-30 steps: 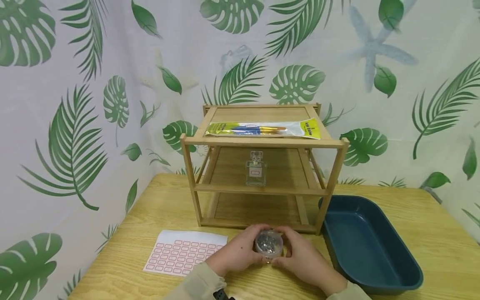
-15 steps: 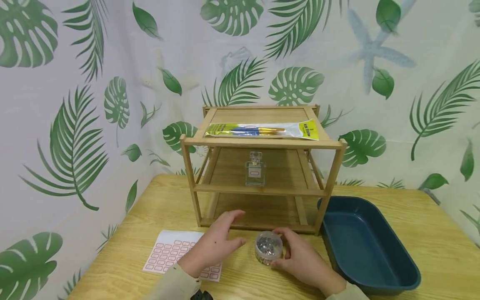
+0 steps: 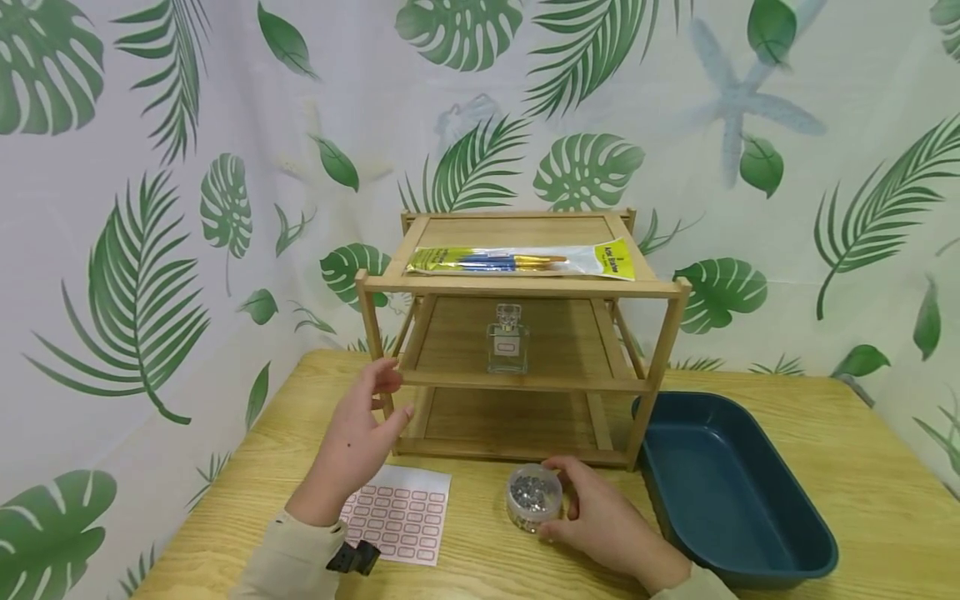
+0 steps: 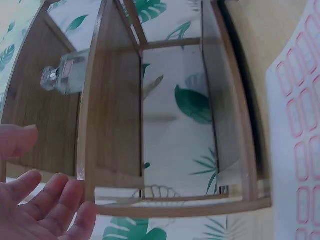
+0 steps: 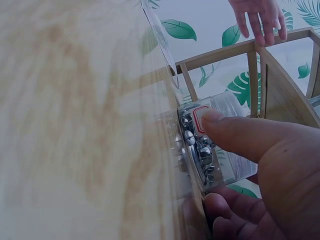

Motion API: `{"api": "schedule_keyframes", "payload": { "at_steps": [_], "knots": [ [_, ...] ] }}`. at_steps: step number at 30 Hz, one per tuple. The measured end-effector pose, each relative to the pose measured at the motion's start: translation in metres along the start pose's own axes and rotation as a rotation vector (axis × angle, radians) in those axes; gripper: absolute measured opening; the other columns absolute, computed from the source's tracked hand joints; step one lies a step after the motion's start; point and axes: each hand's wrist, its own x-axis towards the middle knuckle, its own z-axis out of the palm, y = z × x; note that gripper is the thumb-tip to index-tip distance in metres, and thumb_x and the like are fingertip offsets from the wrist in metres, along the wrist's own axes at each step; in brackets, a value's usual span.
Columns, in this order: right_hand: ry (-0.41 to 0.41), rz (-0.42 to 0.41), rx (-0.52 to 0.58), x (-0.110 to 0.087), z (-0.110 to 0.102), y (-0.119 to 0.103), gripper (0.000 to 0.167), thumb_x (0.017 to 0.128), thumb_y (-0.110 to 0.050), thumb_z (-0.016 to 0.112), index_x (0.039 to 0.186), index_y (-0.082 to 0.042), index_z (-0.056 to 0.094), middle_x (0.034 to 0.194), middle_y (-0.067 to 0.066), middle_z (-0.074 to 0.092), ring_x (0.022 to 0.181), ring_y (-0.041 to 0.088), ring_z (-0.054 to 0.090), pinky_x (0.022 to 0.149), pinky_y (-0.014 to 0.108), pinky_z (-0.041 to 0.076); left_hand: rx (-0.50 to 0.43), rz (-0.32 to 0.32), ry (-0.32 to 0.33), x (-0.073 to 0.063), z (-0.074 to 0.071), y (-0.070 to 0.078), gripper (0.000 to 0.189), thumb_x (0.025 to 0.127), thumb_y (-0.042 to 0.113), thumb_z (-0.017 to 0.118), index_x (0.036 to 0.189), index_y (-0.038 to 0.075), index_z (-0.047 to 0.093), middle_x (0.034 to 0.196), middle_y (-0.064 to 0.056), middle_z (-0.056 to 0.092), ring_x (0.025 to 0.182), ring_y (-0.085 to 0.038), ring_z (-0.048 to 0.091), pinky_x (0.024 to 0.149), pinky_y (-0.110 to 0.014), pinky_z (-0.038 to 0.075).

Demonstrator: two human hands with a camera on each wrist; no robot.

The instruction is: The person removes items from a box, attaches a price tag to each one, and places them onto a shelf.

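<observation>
My right hand (image 3: pixel 603 517) grips a round clear jar (image 3: pixel 534 497) of small silvery metal pieces at the table's front, thumb on one side. In the right wrist view, that thumb lies over a red-framed label (image 5: pixel 199 118) on the jar's wall. My left hand (image 3: pixel 356 437) is raised at the front left post of a wooden three-tier rack (image 3: pixel 510 417), fingers loosely bent and holding nothing. In the left wrist view its fingertips overlap the edge of a shelf. A glass perfume bottle (image 3: pixel 507 343) with a label stands on the rack's middle shelf.
A pack of paintbrushes (image 3: pixel 517 260) lies on the rack's top. Partly behind my left forearm, a sheet of red-framed labels (image 3: pixel 405 512) lies on the table (image 3: pixel 247 500). To the right stands a dark blue tray (image 3: pixel 735 475). Leaf-patterned cloth hangs behind and at the left.
My left hand has let go of the jar and moved left and up to the rack's left post. The right hand has kept its hold on the jar in nearly the same spot.
</observation>
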Motion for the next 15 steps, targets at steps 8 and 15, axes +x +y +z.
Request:
{"api": "schedule_keyframes", "payload": {
  "at_steps": [8,15],
  "knots": [
    [-0.001,0.014,0.014,0.0,0.0,0.0,0.08,0.072,-0.04,0.092,0.138,-0.016,0.053,0.111,0.002,0.061,0.069,0.016,0.052,0.056,0.029,0.045,-0.076,-0.028,0.188,0.014,-0.019,-0.005,0.059,0.097,0.01,0.066,0.149,0.005,0.038,0.127,-0.014,0.051,0.119,-0.029,0.052,0.1,-0.05,0.044],
    [-0.004,-0.027,0.034,-0.002,-0.001,-0.001,0.079,0.075,-0.043,0.09,0.138,-0.014,0.052,0.11,0.006,0.062,0.067,0.016,0.052,0.053,0.029,0.045,-0.155,-0.069,0.152,0.025,-0.02,-0.011,0.057,0.1,0.013,0.063,0.151,0.007,0.037,0.135,-0.014,0.052,0.126,-0.029,0.051,0.105,-0.051,0.043]
  ]
}}
